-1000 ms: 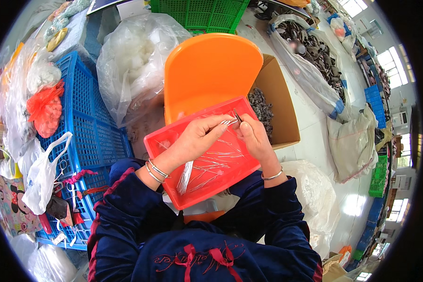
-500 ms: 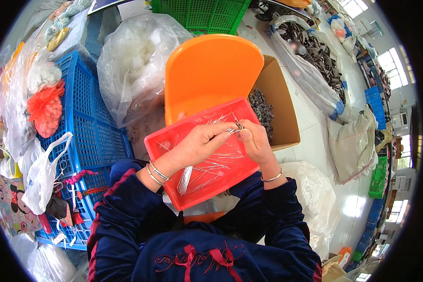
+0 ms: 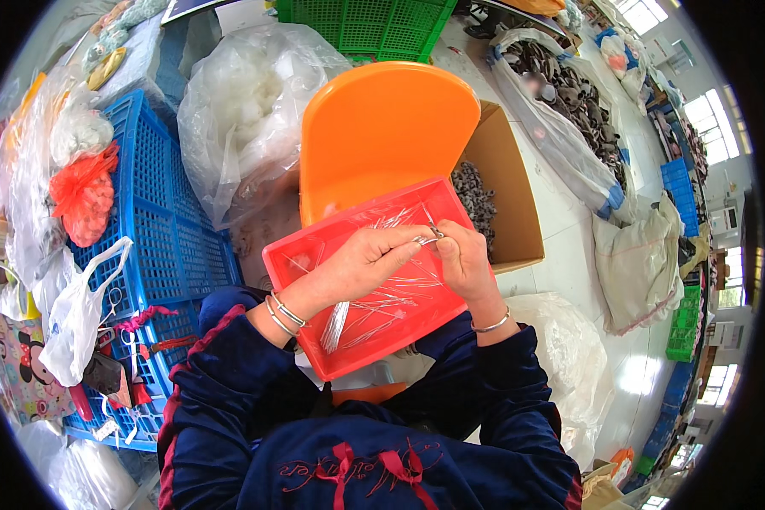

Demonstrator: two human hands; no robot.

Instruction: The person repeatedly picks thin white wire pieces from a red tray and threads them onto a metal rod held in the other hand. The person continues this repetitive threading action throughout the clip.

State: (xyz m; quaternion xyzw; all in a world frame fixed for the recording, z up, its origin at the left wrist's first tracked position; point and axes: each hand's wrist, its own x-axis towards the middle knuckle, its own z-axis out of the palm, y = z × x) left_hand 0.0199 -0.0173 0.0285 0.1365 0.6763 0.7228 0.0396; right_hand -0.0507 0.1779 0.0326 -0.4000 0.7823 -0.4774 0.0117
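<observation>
A red plastic tray (image 3: 348,364) rests over my lap with many thin silvery wires (image 3: 336,327) in it, some bundled and some scattered. My left hand (image 3: 374,257) is closed above the tray, pinching a silvery wire (image 3: 426,240) between thumb and fingers. My right hand (image 3: 463,262) is closed close beside it, fingers curled around a small dark metal tool (image 3: 436,230). Only the tool's tip shows, at the wire near my left fingertips. Its handle is hidden in my palm, so its exact kind is unclear.
An orange chair (image 3: 387,136) stands beyond the tray. Blue plastic crates (image 3: 174,229) with bags and scissors are at left. A clear bag of white stuffing (image 3: 246,110) lies far left. A cardboard box (image 3: 514,204) and plastic bags (image 3: 565,348) flank the right.
Both hands stay together over the tray. The dark tool tip has shifted slightly at the left fingertips, and the wire between the hands sits at a slightly different angle.
</observation>
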